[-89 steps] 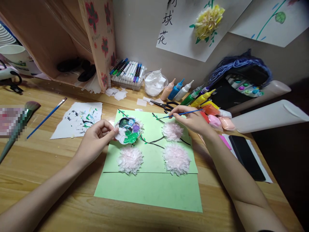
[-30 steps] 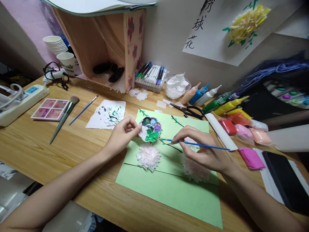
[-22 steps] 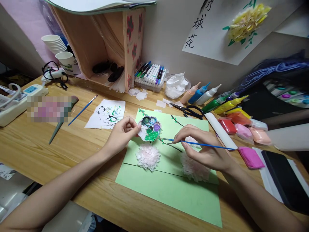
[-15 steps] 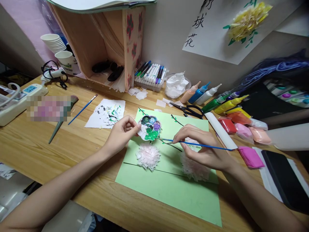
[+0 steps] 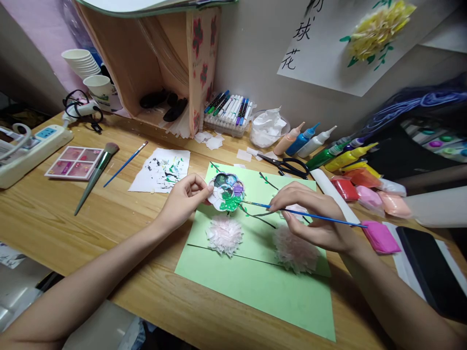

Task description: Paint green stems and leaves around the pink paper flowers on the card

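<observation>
Between the thumb and fingers of my left hand [image 5: 188,197] is the rim of a small flower-shaped paint palette [image 5: 218,195] with green, purple and dark paint in its wells. My right hand [image 5: 310,214] is closed around a thin blue paintbrush [image 5: 321,220], whose tip lies at the green paint on the palette's right edge. Below both hands is a light green sheet of paper [image 5: 255,296]. It bears dark painted stems with small green leaves and pale pink tissue-paper flowers [image 5: 224,235]. My right hand partly hides the flowers on the right.
Left lie a paint-smeared paper [image 5: 160,170], another blue brush [image 5: 126,164], a large makeup brush [image 5: 97,177] and a power strip [image 5: 34,153]. Behind are markers [image 5: 229,112], black scissors [image 5: 288,165] and paint bottles [image 5: 306,141]. Clay packs [image 5: 381,236] and a black phone [image 5: 430,267] lie right.
My right hand has shifted slightly right and up, drawing the brush tip back to the palette's green edge. My left hand holds the palette almost still.
</observation>
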`<state>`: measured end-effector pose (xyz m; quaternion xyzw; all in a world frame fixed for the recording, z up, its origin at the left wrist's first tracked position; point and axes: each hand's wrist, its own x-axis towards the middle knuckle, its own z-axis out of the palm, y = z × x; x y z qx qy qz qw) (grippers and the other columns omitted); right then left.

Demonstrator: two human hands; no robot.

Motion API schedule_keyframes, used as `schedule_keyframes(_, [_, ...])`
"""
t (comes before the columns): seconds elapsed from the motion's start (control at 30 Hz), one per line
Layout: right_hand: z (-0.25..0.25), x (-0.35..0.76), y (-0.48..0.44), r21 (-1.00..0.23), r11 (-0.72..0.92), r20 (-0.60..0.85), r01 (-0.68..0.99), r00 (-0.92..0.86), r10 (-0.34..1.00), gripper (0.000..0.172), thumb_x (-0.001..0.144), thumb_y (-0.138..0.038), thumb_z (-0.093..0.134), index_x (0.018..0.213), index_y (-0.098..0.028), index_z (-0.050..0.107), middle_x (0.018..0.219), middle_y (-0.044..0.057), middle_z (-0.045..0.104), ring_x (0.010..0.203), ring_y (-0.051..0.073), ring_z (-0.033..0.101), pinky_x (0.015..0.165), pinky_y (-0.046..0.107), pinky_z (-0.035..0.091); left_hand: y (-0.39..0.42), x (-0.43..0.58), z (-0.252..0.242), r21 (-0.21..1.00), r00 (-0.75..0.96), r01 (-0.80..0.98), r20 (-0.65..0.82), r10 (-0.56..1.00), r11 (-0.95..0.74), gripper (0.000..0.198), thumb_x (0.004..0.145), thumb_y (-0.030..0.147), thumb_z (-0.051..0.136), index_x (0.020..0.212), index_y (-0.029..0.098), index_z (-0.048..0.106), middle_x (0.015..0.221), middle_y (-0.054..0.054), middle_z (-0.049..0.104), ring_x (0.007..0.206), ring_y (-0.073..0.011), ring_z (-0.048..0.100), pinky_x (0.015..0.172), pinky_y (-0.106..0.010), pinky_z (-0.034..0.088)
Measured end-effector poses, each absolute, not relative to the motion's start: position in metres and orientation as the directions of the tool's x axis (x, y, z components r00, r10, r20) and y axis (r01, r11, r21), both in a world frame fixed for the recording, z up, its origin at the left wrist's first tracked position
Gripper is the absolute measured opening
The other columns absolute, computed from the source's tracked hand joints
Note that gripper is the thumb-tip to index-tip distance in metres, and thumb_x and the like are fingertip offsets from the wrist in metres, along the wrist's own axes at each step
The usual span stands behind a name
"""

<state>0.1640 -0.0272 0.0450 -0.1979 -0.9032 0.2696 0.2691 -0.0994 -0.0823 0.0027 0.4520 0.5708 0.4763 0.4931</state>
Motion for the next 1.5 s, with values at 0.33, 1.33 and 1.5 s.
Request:
schedule_keyframes(0.33, [0.043,0.164,-0.026,-0.566,0.801,0.389,0.196,-0.793,0.468,0.022,0.080,-0.009,0.052,0.095,-0.022,0.062,0.081,0.004,0.068,0.078,0.017,0.062,0.072,0.032,0.051,-0.081,-0.100,0.006,0.984,-0.128,0.002,-0.178,0.976,0.180,0.021,0.075,0.032,0.069,0.069,0.019,0.054,0.064,0.002,0.062,0.058,-0.0108,0.062,0.058,-0.023,0.052])
schedule_keyframes(1.33, [0.044,0.179,-0.017,-0.753,0.574,0.478,0.322,-0.330,0.814,0.012,0.091,-0.027,0.053,0.091,-0.025,0.064,0.084,0.004,0.067,0.076,0.019,0.065,0.069,0.035,0.051,-0.085,-0.100,0.003,0.992,-0.114,0.084,-0.088,0.990,0.098,0.021,0.080,0.031,0.068,0.073,0.019,0.054,0.067,0.003,0.059,0.064,-0.0086,0.058,0.059,-0.019,0.046])
schedule_keyframes(1.5, [0.030,0.203,0.007,-0.717,0.501,0.452,0.483,-0.225,0.863,0.009,0.090,-0.025,0.053,0.090,-0.024,0.062,0.082,0.003,0.066,0.076,0.019,0.067,0.070,0.033,0.052,-0.083,-0.103,0.003,0.988,-0.132,0.093,-0.114,0.985,0.127,0.023,0.076,0.035,0.071,0.072,0.019,0.055,0.066,0.003,0.059,0.062,-0.0089,0.058,0.058,-0.017,0.046])
